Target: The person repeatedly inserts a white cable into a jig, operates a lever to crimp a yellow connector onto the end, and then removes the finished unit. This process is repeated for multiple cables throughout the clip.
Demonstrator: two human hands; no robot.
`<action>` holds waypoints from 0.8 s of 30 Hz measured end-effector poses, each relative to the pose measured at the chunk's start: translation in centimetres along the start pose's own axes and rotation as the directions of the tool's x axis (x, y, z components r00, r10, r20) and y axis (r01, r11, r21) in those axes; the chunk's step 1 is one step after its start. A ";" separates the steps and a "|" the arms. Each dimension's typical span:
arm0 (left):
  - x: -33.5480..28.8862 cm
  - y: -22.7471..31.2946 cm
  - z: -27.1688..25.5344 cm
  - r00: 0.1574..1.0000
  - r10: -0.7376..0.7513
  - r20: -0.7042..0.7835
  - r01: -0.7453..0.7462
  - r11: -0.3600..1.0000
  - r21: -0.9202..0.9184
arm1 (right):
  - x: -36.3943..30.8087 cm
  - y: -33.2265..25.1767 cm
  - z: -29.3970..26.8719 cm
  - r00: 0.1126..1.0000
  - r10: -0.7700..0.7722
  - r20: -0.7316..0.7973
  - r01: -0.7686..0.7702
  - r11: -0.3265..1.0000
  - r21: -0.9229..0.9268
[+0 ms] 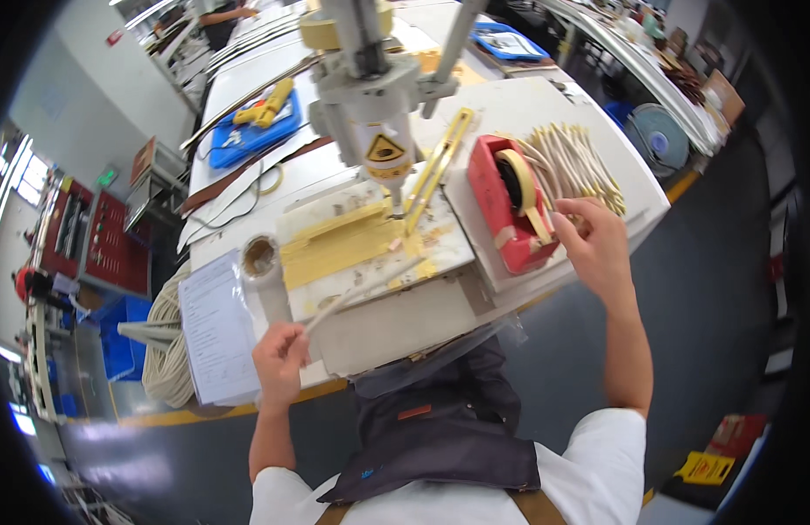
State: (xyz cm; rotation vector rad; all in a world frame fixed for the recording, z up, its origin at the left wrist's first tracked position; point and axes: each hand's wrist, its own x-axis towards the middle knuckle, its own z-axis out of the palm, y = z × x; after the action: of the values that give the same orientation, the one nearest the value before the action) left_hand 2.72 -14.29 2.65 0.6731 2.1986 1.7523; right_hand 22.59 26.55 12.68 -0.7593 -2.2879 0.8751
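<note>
Pale cord (pixel 361 293) is pinched in left hand (pixel 280 354), far end extended over yellow-taped board (pixel 335 255). Right hand (pixel 597 245) is curled beside red tape dispenser (pixel 491 203); whether anything is gripped cannot be told.

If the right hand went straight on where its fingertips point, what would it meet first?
Most likely the tape on the red dispenser, just left of the right hand's fingertips; depth is unclear, so I can't tell whether they touch it.

Pale wall (pixel 59 105), grey floor (pixel 698 289), bright window (pixel 30 177)
</note>
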 end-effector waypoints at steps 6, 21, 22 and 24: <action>-3.3 2.9 6.1 0.952 -0.154 0.266 0.268 0.841 -0.470 | 2.0 0.4 -0.9 0.812 0.408 0.417 -0.491 0.864 0.112; -4.9 3.5 9.7 0.870 -0.349 0.349 0.484 0.744 -0.461 | -3.7 2.2 0.4 0.904 0.290 0.314 -0.420 0.469 0.777; -4.8 3.5 9.7 0.868 -0.357 0.344 0.485 0.756 -0.439 | -4.4 2.3 0.9 0.922 0.295 0.253 -0.376 0.517 0.769; -4.3 3.6 9.9 0.881 -0.336 0.333 0.461 0.769 -0.443 | -5.5 2.9 1.4 0.940 0.268 0.209 -0.329 0.556 0.764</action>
State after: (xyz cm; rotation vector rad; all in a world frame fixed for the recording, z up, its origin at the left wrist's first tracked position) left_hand 11.77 -7.45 3.31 0.2337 1.4700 1.7916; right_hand 26.25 24.13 8.01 -0.6897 -1.5243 1.9260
